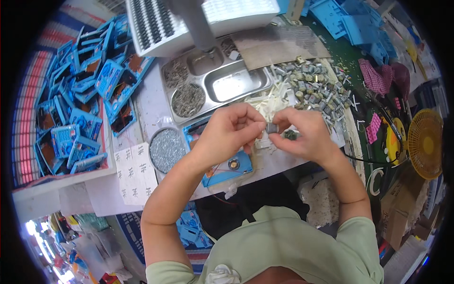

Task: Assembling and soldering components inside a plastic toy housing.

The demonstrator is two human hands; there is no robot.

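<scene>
A small grey metal motor (272, 128) is pinched between the thumb and fingers of my right hand (302, 132). My left hand (235, 127) is closed in a pinch right beside it, its fingertips close to the motor's left end. What those left fingers hold, if anything, is too small to make out. Below the hands an opened blue plastic housing (243, 165) lies at the table's near edge, with a round metal part (233, 164) and thin wires in it. My left forearm and hand cover part of the housing.
Loose motors (319, 87) heap at the right, beside white plastic pieces (279, 97). A steel compartment tray (217, 99) of small metal parts stands behind my hands. A round dish (168, 149) of screws is at the left. Blue housings (78, 135) fill a crate; a grey tool (194, 23) hangs overhead.
</scene>
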